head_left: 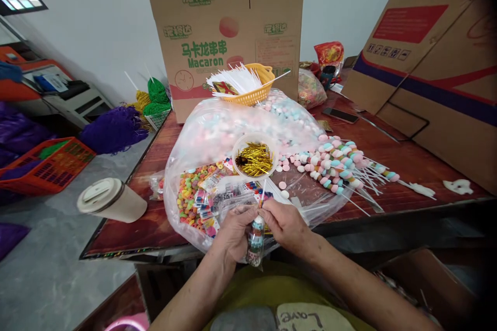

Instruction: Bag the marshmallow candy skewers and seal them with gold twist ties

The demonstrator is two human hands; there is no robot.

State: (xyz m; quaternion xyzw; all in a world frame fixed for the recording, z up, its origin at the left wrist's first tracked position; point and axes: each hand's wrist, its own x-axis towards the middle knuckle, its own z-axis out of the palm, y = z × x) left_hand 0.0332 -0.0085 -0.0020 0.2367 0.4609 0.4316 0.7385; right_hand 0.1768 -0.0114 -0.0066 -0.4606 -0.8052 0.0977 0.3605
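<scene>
1. Work area: a large brown printed cardboard box (229,26) stands behind the landmark, a round translucent plastic tub (252,138). A wide clear plastic bag (202,124) spreads around the tub, with pastel sweets showing through it.
2. Stock: a heap of pink, white and blue sweet skewers on white sticks (341,165) lies right of the tub. Loose sticks should be kept clear of the right forearm.
3. Hands: the left hand (235,230) and right hand (285,220) meet just in front of the tub, on its near side. Thumbs and fingers of both pinch the neck of the workpiece.
4. Workpiece: the blue, brown and white sweet skewer in a clear film sleeve (256,240) hangs nearer the wearer than the tub, its stick pointing toward the tub. The step appears to be gathering the film. The operator should pleat it evenly, close above the top sweet, without squeezing the sweets.
5. Fastener: thin gold metallic strips (256,159) fill the tub. Whether one is between the fingertips cannot be told.
</scene>
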